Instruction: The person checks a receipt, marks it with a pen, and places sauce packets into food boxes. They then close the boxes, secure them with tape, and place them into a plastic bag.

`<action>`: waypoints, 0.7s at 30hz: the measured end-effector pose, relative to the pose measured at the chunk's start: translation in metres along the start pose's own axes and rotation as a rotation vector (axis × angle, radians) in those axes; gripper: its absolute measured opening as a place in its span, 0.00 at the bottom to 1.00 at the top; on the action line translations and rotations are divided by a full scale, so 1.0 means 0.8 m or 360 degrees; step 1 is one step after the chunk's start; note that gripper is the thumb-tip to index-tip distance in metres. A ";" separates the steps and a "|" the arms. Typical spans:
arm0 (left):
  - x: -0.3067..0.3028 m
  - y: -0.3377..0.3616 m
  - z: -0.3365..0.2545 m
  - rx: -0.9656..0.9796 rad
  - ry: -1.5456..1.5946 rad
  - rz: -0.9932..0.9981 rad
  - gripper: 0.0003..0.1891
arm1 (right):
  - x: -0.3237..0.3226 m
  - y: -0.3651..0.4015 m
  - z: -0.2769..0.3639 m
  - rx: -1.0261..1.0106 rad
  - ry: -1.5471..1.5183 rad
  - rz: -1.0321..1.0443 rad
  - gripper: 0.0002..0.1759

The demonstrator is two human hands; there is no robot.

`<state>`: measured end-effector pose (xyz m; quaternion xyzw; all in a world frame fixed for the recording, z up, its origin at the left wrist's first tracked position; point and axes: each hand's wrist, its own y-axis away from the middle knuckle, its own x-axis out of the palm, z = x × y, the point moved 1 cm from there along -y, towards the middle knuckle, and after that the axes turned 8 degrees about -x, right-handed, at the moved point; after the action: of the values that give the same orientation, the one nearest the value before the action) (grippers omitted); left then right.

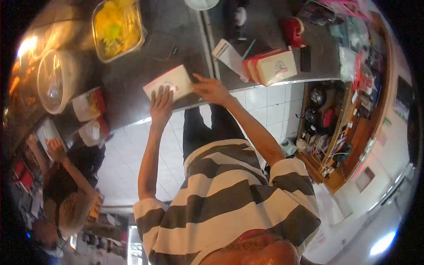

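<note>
The person's head (254,252) sat closest, cut off by the lower edge, with a striped shirt (229,190) beyond it and both arms stretched out to the dark table (123,77). A white, red-edged box (174,78) lay there at an angle, near the front edge. The left hand (162,104) rested on its printed face, fingers spread rather than curled round it. The right hand (213,90) was at the box's right end, index finger extended and the others bent; whether it pinched the box or only touched it could not be told.

Lying so near the edge, the box might have slid down to the floor (143,168) if either hand had dragged it back carelessly. Too heavy a press from the left palm could have dented the top, and an uneven push at the right end could have swung the box askew. To the right, a pile (276,67) of similar boxes stood close to the edge with a paper (229,56) beside it; a wide sweep of the right arm might have knocked either. A clear tray (117,31) of yellow food lay beyond the box, seemingly out of harm's way, and a co-worker's hands (55,150) were well apart on the left.
</note>
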<state>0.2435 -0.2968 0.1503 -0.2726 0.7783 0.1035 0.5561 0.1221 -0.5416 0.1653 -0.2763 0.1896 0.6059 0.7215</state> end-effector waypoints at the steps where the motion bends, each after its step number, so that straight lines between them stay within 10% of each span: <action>1: -0.002 -0.001 -0.001 -0.0043 0.0008 -0.0027 0.22 | -0.030 -0.004 -0.011 0.0034 -0.0003 -0.0166 0.21; 5: -0.010 -0.011 -0.010 -0.0211 0.0069 -0.0084 0.22 | -0.170 -0.041 -0.095 0.0784 0.0537 -0.1060 0.20; 10: -0.016 -0.016 -0.017 -0.0289 0.0211 -0.0088 0.24 | -0.194 -0.100 -0.165 0.1441 0.0114 -0.0426 0.24; 14: -0.016 -0.015 -0.017 -0.0308 0.0232 -0.0067 0.25 | -0.151 -0.084 -0.135 0.1228 -0.0603 -0.1336 0.26; 16: -0.013 -0.015 -0.015 -0.0334 0.0231 -0.0068 0.25 | -0.142 -0.067 -0.083 0.0582 0.0155 -0.1730 0.18; 21: -0.011 -0.016 -0.018 -0.0355 0.0204 -0.0106 0.26 | -0.089 -0.035 -0.086 0.1084 -0.0444 -0.1635 0.17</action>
<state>0.2407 -0.3111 0.1651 -0.3645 0.7865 0.1532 0.4745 0.1397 -0.6432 0.1600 -0.0051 0.1191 0.1182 0.9858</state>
